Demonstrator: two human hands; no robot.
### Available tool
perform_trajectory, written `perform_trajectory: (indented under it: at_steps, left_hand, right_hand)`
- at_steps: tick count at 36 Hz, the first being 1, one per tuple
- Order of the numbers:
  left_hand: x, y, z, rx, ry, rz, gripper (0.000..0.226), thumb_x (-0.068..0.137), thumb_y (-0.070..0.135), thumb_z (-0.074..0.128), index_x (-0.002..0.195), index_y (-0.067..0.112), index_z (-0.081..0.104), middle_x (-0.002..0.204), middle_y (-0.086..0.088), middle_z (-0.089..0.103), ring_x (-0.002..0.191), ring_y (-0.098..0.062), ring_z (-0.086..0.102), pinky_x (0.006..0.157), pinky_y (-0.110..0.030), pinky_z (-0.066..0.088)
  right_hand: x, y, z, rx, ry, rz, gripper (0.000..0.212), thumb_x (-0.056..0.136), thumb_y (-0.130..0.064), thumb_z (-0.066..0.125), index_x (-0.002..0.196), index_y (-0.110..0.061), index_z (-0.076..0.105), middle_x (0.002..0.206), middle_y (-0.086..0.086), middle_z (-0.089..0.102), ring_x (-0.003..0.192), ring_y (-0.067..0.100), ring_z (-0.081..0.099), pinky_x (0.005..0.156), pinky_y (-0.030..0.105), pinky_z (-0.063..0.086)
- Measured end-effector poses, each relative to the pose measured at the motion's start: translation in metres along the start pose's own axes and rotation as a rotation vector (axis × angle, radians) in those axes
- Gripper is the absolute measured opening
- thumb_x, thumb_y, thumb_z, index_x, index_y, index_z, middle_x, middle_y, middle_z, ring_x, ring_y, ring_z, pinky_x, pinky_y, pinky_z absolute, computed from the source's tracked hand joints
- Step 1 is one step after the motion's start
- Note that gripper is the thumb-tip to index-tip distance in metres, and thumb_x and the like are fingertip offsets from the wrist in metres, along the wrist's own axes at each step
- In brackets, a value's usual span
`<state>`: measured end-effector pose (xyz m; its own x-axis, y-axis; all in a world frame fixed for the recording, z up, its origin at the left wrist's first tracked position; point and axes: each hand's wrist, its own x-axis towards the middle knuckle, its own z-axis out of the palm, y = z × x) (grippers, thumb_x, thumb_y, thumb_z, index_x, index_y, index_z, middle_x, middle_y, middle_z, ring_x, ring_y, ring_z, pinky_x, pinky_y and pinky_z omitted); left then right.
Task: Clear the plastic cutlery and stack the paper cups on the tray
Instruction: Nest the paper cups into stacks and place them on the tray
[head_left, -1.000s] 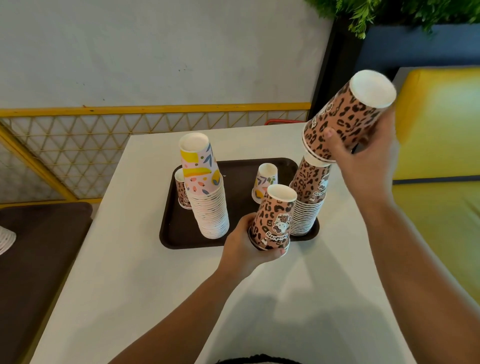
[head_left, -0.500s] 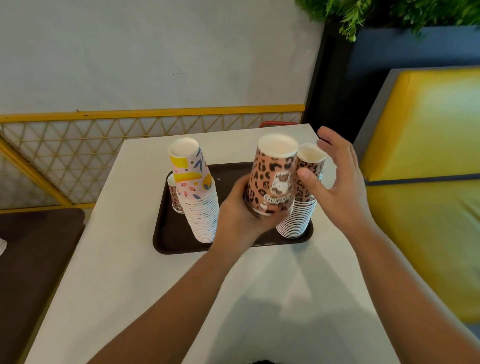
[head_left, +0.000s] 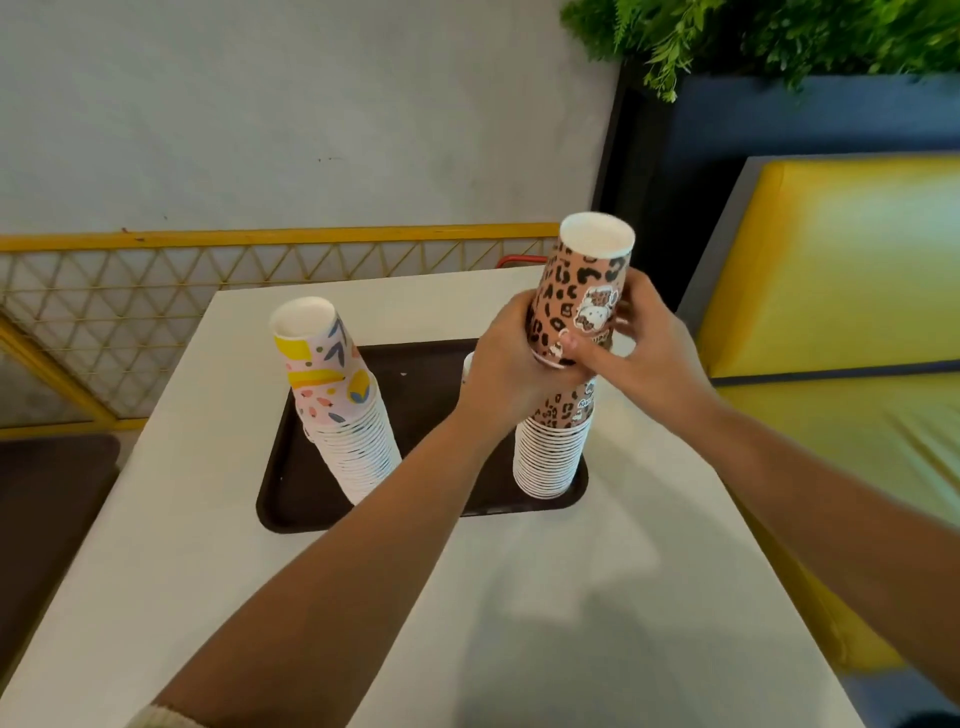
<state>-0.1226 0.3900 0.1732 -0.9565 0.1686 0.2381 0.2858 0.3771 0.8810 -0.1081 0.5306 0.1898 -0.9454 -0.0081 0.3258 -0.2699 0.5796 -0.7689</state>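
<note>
Both hands grip leopard cup (head_left: 582, 291), upturned: left hand (head_left: 506, 364) wraps left side, right hand (head_left: 644, 348) right side. Leopard stack (head_left: 553, 447) directly under hands, on tray (head_left: 291, 499). Floral stack (head_left: 337, 395) left of left hand.

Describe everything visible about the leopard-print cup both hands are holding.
The leopard-print cup is a paper cup, pinkish-tan with black spots and a white cartoon sticker-like print on its side. It is upside down, its white base facing up, slightly tilted. The left hand wraps its lower part; the right hand grips it from the other side. It sits over the top of the leopard-print stack at the tray's right end, not yet pushed fully down.
</note>
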Motion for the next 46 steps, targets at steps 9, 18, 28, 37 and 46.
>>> perform_trajectory:
  at_steps: [9, 18, 28, 37, 46]
  left_hand:
    - [-0.016, -0.043, 0.034, 0.098, -0.013, -0.151, 0.076, 0.063, 0.026, 0.085, 0.128, 0.015, 0.046, 0.122, 0.001, 0.060, 0.109, -0.010, 0.056, 0.072, -0.002, 0.037]
    - [-0.025, -0.048, 0.030, 0.162, 0.011, -0.139, 0.086, 0.068, 0.032, 0.082, 0.140, 0.021, 0.035, 0.140, 0.002, 0.048, 0.129, -0.016, 0.045, 0.106, -0.033, 0.040]
    - [-0.101, -0.076, -0.006, 0.205, 0.390, -0.318, 0.045, 0.095, 0.038, 0.048, 0.137, 0.023, 0.041, 0.141, 0.003, 0.044, 0.129, -0.011, 0.041, 0.102, -0.024, 0.038]
    - [-0.160, -0.092, -0.107, 0.599, 0.786, -0.437, 0.061, 0.087, 0.057, 0.021, 0.126, 0.021, 0.051, 0.129, -0.002, 0.052, 0.116, -0.023, 0.049, 0.094, -0.040, 0.037]
    - [-0.207, -0.116, -0.210, 0.688, 0.825, -0.686, 0.058, 0.095, 0.042, 0.043, 0.147, 0.020, 0.027, 0.154, -0.009, 0.025, 0.143, -0.029, 0.020, 0.112, -0.056, 0.024]
  right_hand:
    - [-0.019, 0.047, 0.024, -0.058, -0.104, 0.116, 0.075, 0.073, -0.033, 0.076, 0.136, -0.019, 0.037, 0.132, -0.005, 0.053, 0.118, 0.008, 0.049, 0.089, 0.013, 0.038]
    - [-0.023, 0.039, 0.033, -0.083, 0.040, 0.043, 0.099, 0.072, -0.044, 0.074, 0.147, -0.032, 0.010, 0.148, -0.003, 0.035, 0.137, 0.019, 0.034, 0.108, 0.051, 0.035]
    - [-0.036, -0.019, 0.062, -0.017, 0.295, -0.573, 0.055, 0.084, -0.022, 0.065, 0.131, -0.011, 0.038, 0.137, 0.010, 0.041, 0.130, 0.020, 0.037, 0.107, 0.035, 0.037]
    - [-0.054, -0.067, 0.144, 0.234, -0.284, -0.649, 0.052, 0.089, -0.019, 0.056, 0.135, -0.010, 0.035, 0.137, 0.003, 0.034, 0.126, 0.006, 0.038, 0.100, 0.010, 0.036]
    - [-0.080, -0.105, 0.240, -0.206, -0.722, -0.568, 0.076, 0.091, -0.037, 0.055, 0.149, -0.021, 0.008, 0.158, 0.004, 0.001, 0.145, 0.022, 0.007, 0.116, 0.039, 0.016]
